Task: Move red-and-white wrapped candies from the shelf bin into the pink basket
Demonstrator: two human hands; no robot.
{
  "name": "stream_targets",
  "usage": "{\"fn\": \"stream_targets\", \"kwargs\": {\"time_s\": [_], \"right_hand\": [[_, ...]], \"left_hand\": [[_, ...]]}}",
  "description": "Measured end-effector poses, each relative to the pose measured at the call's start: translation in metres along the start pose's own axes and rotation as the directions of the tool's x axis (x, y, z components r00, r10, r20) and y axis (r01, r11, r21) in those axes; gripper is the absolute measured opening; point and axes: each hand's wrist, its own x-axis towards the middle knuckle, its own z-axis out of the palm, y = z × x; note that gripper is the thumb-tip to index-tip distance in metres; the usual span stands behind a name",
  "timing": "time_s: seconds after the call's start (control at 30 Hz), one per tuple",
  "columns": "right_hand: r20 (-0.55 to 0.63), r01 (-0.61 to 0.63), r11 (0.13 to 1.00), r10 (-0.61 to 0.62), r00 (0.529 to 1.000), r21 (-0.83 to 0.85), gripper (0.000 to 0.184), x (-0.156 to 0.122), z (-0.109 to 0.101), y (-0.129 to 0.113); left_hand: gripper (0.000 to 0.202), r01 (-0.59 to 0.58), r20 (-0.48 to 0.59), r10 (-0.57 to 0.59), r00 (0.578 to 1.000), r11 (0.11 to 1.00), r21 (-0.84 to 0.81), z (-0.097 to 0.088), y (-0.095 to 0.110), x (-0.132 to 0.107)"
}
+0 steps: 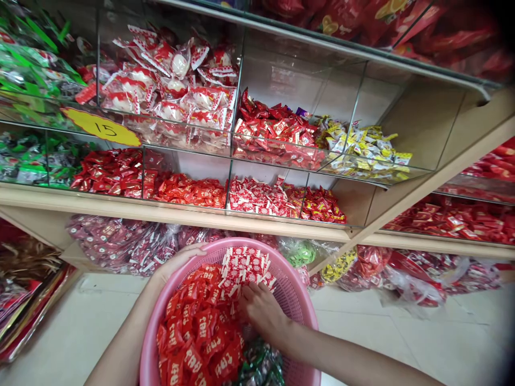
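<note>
A pink plastic basket (290,289) sits low in the view, holding red wrapped candies (197,332), red-and-white wrapped candies (245,268) and some green ones (259,367). My left hand (177,264) curls over the basket's far left rim and grips it. My right hand (263,311) is inside the basket, fingers bent down into the red-and-white candies; whether they hold any is hidden.
Clear-fronted shelf bins hold wrapped sweets: white-and-red packs (173,86), red ones (277,128), yellow ones (366,150), green ones (28,64). A yellow tag marked 15 (100,127) hangs at the left. Plastic bags of candy (120,244) lie under the shelf on a pale tiled floor (422,332).
</note>
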Motion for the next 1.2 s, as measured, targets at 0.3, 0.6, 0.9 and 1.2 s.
{"fn": "stream_targets", "kwargs": {"time_s": [0.3, 0.6, 0.9, 1.2], "right_hand": [[-0.136, -0.085, 0.990, 0.101, 0.986, 0.115, 0.019, 0.009, -0.061, 0.031], [-0.200, -0.453, 0.846, 0.410, 0.890, -0.281, 0.023, 0.058, -0.143, 0.161], [-0.026, -0.535, 0.769, 0.563, 0.826, -0.350, 0.029, 0.088, -0.135, 0.173], [-0.010, -0.526, 0.776, 0.558, 0.830, -0.348, 0.028, 0.089, -0.142, 0.172]], "left_hand": [[0.043, 0.012, 0.037, -0.010, 0.999, 0.999, -0.047, 0.001, 0.001, -0.002], [0.048, 0.084, 0.032, -0.081, 0.996, 0.987, -0.134, 0.003, 0.004, -0.003], [0.036, -0.053, 0.049, 0.053, 0.997, 0.999, -0.010, 0.000, 0.005, -0.005], [0.043, -0.035, 0.029, 0.034, 0.999, 0.999, 0.015, 0.000, 0.001, 0.001]]}}
